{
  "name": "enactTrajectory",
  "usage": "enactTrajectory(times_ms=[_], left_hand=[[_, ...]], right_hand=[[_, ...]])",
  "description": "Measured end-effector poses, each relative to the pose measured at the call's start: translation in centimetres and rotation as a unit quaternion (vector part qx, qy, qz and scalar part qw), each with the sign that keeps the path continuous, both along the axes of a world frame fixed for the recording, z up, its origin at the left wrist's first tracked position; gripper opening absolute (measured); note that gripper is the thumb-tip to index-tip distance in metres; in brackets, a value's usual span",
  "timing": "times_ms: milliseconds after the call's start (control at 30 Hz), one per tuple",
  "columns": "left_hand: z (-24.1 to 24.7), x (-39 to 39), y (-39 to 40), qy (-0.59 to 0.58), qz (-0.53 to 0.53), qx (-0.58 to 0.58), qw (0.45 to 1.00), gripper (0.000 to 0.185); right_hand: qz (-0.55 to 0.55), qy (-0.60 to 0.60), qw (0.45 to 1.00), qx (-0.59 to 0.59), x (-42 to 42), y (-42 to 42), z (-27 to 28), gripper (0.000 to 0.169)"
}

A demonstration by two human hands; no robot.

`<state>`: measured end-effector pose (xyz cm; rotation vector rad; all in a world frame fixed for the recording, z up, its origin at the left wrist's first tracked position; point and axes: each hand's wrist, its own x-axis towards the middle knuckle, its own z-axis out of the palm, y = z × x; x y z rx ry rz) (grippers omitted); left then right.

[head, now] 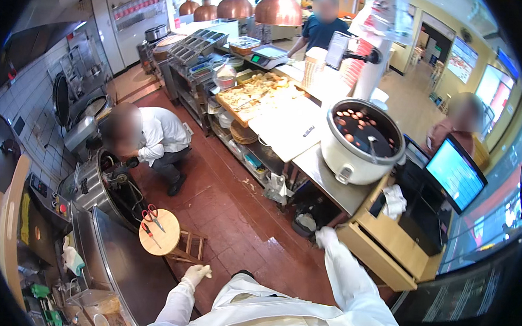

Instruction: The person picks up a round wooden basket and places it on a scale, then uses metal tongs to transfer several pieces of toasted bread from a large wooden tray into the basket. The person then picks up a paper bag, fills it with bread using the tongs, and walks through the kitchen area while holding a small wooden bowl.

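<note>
My left hand, in a pale glove, hangs over the tiled floor with its fingers loosely bent and nothing visible in it. Nearest to it is a round wooden stool, on which lie red-handled scissors and a screwdriver-like tool with a red and black handle. My right hand, also gloved, is blurred beside the wooden drawer counter. Whether it touches the counter or holds anything is unclear. Close behind it stands a dark bin under the steel table.
A co-worker crouches at an opened steel machine on the left. A large cooker holds eggs in dark liquid near the worktable edge. Beyond it are a white cutting board, a food tray and a monitor.
</note>
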<state>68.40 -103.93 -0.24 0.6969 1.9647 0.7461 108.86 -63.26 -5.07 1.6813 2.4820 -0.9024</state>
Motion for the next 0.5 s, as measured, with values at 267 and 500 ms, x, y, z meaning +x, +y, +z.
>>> enactTrajectory(times_ms=[267, 500], left_hand=[[-3.6, -13.8, 13.4, -0.02, 0.174, 0.085, 0.981, 0.027], [2.6, -24.9, 39.3, 0.057, 0.084, 0.14, 0.985, 0.029]], right_hand=[[-0.088, 0.467, 0.861, -0.181, -30.0, 22.8, 10.5, 0.01], [-0.001, 0.24, 0.924, -0.299, -47.5, 26.8, 3.0, 0.018]])
